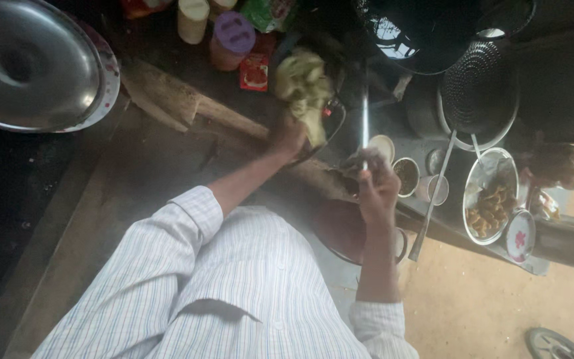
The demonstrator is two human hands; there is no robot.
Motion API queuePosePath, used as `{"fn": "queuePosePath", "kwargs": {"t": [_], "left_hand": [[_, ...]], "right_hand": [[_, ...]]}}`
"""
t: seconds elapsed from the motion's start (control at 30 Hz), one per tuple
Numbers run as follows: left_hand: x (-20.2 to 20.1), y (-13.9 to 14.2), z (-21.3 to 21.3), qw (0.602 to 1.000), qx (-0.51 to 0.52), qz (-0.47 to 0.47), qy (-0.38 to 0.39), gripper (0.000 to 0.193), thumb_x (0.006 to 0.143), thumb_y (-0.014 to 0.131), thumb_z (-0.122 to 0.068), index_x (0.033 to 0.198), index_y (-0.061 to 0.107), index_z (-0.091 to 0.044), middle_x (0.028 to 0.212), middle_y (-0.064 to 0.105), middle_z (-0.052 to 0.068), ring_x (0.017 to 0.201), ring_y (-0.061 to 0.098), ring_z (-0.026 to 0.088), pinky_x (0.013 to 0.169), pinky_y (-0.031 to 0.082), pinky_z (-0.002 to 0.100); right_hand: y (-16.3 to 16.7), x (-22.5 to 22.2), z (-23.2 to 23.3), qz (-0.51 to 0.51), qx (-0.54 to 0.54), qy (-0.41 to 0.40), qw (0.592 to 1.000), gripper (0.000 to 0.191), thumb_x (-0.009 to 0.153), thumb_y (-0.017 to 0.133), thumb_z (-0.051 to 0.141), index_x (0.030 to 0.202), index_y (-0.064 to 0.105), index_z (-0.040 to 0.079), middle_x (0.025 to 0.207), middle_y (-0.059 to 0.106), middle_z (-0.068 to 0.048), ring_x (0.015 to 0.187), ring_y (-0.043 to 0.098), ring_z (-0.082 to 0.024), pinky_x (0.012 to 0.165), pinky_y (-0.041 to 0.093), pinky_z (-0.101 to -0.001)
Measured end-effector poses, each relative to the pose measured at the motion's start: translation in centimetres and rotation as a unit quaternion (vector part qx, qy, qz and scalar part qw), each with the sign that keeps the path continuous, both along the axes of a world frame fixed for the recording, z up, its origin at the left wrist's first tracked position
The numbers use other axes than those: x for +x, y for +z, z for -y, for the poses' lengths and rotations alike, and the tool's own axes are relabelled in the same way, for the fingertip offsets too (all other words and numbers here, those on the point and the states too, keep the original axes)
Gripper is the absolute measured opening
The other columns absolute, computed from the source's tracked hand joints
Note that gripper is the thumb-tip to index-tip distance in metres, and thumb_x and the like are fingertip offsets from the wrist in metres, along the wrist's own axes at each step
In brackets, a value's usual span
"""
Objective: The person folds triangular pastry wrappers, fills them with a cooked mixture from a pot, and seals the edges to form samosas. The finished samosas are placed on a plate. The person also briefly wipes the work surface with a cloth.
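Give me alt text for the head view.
The left hand grips a pale green cloth while the right hand holds a long metal utensil. To the right sit small cups, a bowl of fried food and a skimmer.

Striped white shirt (234,292), pale green cloth (303,90), purple lid (234,32)

Dim overall, dark at left edge and upper right of the frame. Daylight enters from lower right, brightening the sandy ground (473,306). Soft glare on the steel lid (28,63) upper left and on the black wok (420,33) at top. Slight motion blur, hazy low contrast centre, wide-angle curving at edges.
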State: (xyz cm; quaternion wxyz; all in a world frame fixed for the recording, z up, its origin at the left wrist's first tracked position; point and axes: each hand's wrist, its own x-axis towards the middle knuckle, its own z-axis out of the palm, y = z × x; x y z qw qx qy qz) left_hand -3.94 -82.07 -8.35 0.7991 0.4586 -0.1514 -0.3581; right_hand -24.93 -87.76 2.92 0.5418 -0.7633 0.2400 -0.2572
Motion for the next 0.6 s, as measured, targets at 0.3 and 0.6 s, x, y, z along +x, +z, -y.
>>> {"fn": "queuePosePath", "kwargs": {"t": [0.3, 0.6], "left_hand": [[2.1, 4.5, 1.9, 0.888, 0.312, 0.313, -0.126, 0.067, 0.072, 0.074, -0.027, 0.132, 0.056, -0.005, 0.117, 0.067, 0.022, 0.102, 0.065, 0.038, 0.085, 0.051, 0.048], [3.7, 3.0, 2.6, 0.888, 0.238, 0.389, -0.066, 0.046, 0.083, 0.065, -0.024, 0.124, 0.066, -0.003, 0.110, 0.071, 0.024, 0.096, 0.069, 0.039, 0.088, 0.052, 0.049]], "right_hand": [[-0.7, 4.4, 3.7, 0.091, 0.104, 0.010, 0.990, 0.051, 0.105, 0.073, 0.031, 0.141, 0.056, -0.002, 0.116, 0.067, -0.009, 0.102, 0.068, -0.016, 0.091, 0.060, -0.0343], [-1.4, 4.3, 4.1, 0.077, 0.106, 0.025, 0.991, 0.052, 0.103, 0.073, 0.032, 0.139, 0.057, -0.001, 0.111, 0.070, -0.011, 0.096, 0.071, -0.020, 0.087, 0.061, -0.0343]]}}
